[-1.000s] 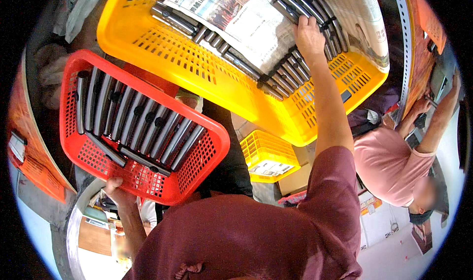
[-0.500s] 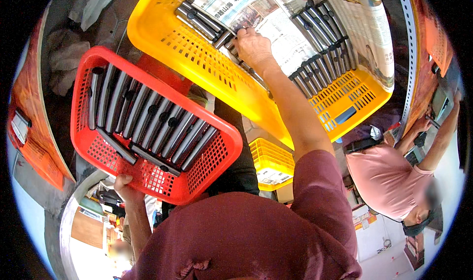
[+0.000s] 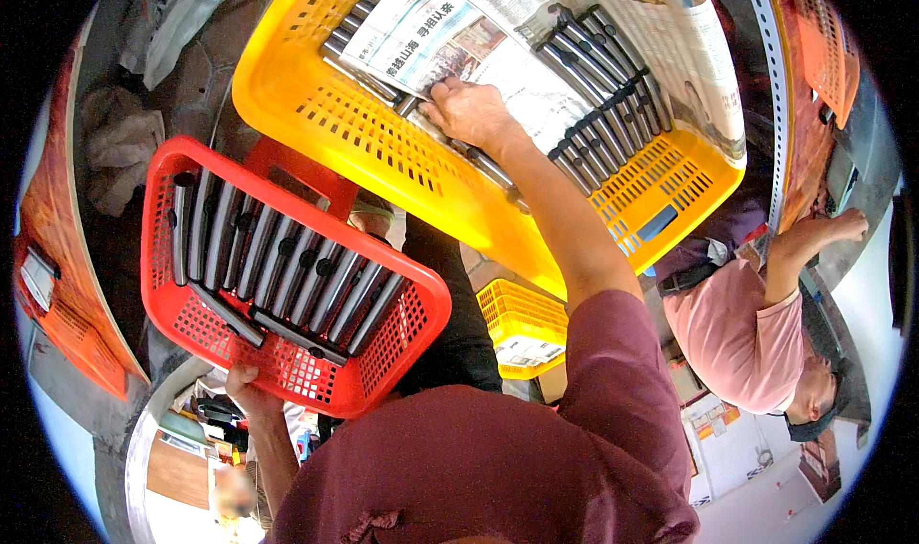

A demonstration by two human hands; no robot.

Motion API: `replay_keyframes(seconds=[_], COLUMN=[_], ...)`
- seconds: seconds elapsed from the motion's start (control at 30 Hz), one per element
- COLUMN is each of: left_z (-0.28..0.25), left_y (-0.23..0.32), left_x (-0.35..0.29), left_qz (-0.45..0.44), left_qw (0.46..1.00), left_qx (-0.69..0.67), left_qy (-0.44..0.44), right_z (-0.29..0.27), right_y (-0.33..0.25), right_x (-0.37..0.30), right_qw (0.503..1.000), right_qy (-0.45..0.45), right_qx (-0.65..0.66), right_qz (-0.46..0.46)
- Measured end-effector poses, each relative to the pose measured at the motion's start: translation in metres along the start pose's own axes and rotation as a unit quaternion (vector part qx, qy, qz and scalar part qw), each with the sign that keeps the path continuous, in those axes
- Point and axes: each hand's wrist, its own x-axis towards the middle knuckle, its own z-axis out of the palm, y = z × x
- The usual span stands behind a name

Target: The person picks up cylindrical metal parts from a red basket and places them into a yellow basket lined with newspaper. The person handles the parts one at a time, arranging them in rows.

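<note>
My left hand [image 3: 251, 391] grips the near rim of a red plastic basket [image 3: 287, 195], its thumb over the edge. Inside that basket lie dark, shiny bars [image 3: 287, 261] with black knobs, mostly side by side, two of them crosswise. My right hand [image 3: 466, 115] reaches into a large yellow basket [image 3: 383, 166], fingers curled on the near edge of a newspaper sheet [image 3: 469, 46]; the fingertips are partly hidden. Similar bars [image 3: 603, 103] lie in rows at the right of the yellow basket, and others show along its left side, partly under the paper.
Stacked yellow baskets [image 3: 522, 319] stand below, between the two baskets. At the right, a person in a pink shirt [image 3: 737, 324] works beside an orange basket [image 3: 828, 60]. Another orange basket [image 3: 86, 333] is at the far left. Crumpled cloth [image 3: 120, 147] lies behind the red basket.
My right hand has drawn back toward me and left. The newspaper has shifted the same way, covering more bars on the left. The person in pink has moved an arm.
</note>
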Motion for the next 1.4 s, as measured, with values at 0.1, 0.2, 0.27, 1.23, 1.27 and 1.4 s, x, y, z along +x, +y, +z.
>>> replay_keyframes(seconds=[0.1,0.2,0.27,1.23,1.27,1.4], left_z=[-0.002,0.020,0.022,0.016,0.018,0.021], left_y=[0.002,-0.001,0.000,0.007,0.006,0.011], left_x=[-0.002,0.001,0.006,0.019,0.019,0.023], left_qz=[0.006,0.015,0.011,0.013,0.018,0.025], left_qw=[1.000,1.000,1.000,0.999,0.999,0.998], left_qx=[0.005,-0.007,-0.005,-0.003,0.000,0.014], left_qy=[0.008,0.000,0.011,0.034,0.037,0.047], right_z=[-0.015,-0.035,-0.057,-0.073,-0.069,-0.086], right_y=[0.013,0.056,0.067,0.095,0.097,0.113], right_x=[0.016,0.050,0.068,0.111,0.112,0.094], right_qw=[0.979,0.924,0.890,0.922,0.919,0.943], right_qy=[0.204,0.364,0.435,0.243,0.269,0.102], right_qx=[0.019,-0.068,-0.088,-0.096,-0.095,-0.088], right_qz=[0.023,0.095,0.106,0.287,0.272,0.304])
